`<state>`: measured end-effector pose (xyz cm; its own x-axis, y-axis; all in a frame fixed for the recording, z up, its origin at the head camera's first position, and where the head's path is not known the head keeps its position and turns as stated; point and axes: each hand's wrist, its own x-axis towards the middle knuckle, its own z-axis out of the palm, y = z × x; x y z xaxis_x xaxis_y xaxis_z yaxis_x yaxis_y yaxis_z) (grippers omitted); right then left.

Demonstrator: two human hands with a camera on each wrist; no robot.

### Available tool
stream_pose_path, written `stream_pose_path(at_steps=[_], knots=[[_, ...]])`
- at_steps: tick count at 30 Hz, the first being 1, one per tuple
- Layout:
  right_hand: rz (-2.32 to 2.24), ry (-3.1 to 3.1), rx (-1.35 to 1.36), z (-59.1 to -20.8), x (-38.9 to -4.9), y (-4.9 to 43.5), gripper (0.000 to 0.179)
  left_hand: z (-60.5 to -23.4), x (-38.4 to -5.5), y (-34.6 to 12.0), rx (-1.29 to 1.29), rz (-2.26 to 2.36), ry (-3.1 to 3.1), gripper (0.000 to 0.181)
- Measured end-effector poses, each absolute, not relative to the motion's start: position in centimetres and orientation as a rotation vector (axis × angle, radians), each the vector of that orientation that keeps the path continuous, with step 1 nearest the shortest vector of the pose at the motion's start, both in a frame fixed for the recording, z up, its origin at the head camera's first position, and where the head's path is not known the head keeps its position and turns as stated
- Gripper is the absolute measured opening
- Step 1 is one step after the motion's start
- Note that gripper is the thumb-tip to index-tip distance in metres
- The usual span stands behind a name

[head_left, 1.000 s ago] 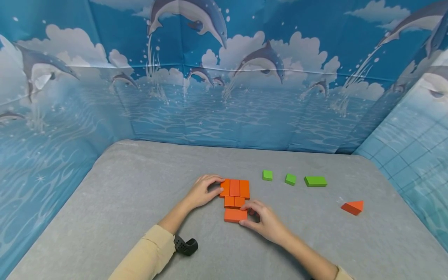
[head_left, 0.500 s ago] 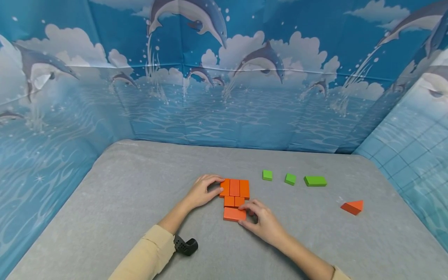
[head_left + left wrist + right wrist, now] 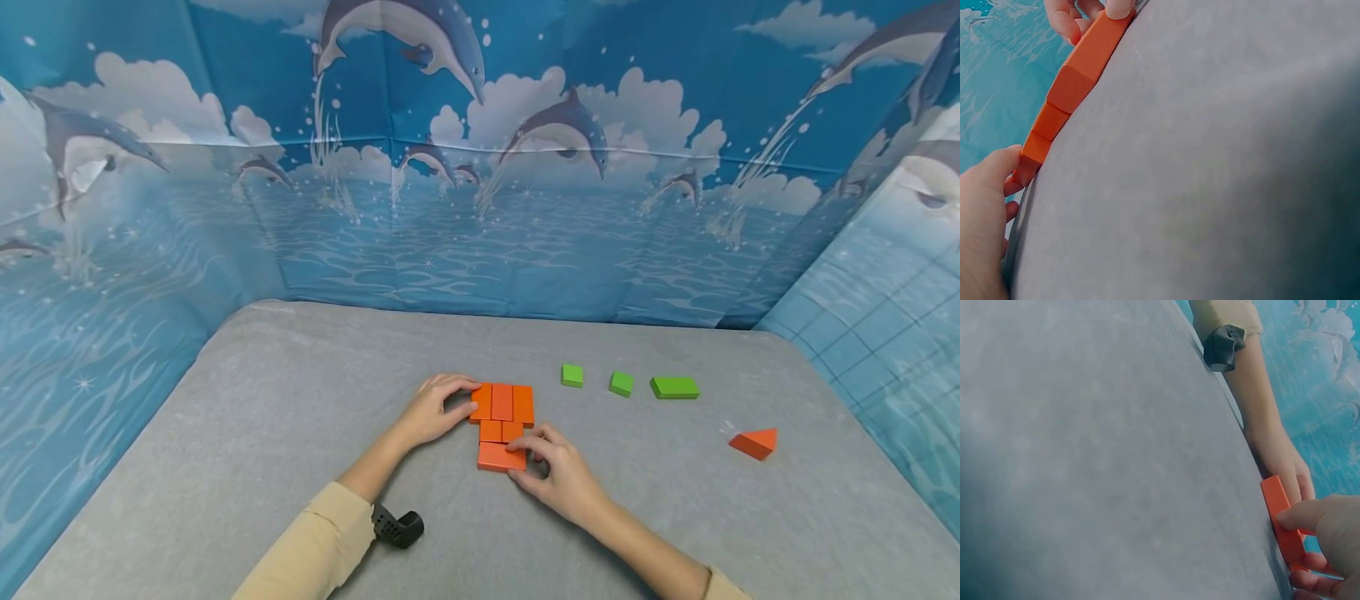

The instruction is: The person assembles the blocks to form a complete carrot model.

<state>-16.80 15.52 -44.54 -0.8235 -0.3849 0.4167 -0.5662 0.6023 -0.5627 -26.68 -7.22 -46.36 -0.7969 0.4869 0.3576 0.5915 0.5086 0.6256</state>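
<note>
Head view: right hand (image 3: 561,477) pinches an orange-red rectangular block (image 3: 493,457) lying crosswise

The right thumb and index finger grasp the rectangular block at its right end, thumb on the near side and index finger over the far edge. Its long axis runs left to right, the free end pointing left, and its broad smooth face is up. It lies at the near end of an orange arrangement, against two small square blocks (image 3: 491,431); whether a hairline gap remains is too fine to tell.

Beyond the squares, three oblong blocks (image 3: 502,402) lie side by side, long axes pointing away from the person. The left hand (image 3: 433,410) holds the leftmost of these by its outer edge, between thumb and bent index finger. All these pieces have flat faces, crisp edges and a matte, painted look.

To the right, well apart, lie two small green blocks (image 3: 572,376), a green rectangular block (image 3: 675,387) with its long axis left to right, and an orange-red triangular block (image 3: 754,443), one corner pointing left.

A black perforated fitting (image 3: 398,526) sits at the left wrist, beside a beige sleeve (image 3: 318,537). Soft grey cloth (image 3: 300,417) covers the table; creased blue sheeting (image 3: 465,250) printed with dolphins stands around it.
</note>
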Motion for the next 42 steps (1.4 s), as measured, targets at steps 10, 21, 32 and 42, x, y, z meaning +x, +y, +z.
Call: stream_pose_path(at_steps=[10, 21, 32, 42], knots=[[1.012, -2.563, 0.776, -44.6, -16.8, 15.5, 0.028, -46.4, -26.7, -7.2, -0.932, -1.163, -2.615, 0.031], [1.017, -2.611, 0.734, -44.5, -16.8, 15.3, 0.027, -46.4, -26.7, -7.1, -0.929, -1.174, -2.601, 0.03], [1.082, -2.519, 0.768, -44.0, -17.4, 16.3, 0.032, -46.4, -26.7, -7.1, -0.938, -1.166, -2.598, 0.031], [0.91, -2.417, 0.532, -40.7, -19.3, 24.4, 0.04, -46.3, -26.7, -7.2, -0.947, -1.175, -2.604, 0.031]])
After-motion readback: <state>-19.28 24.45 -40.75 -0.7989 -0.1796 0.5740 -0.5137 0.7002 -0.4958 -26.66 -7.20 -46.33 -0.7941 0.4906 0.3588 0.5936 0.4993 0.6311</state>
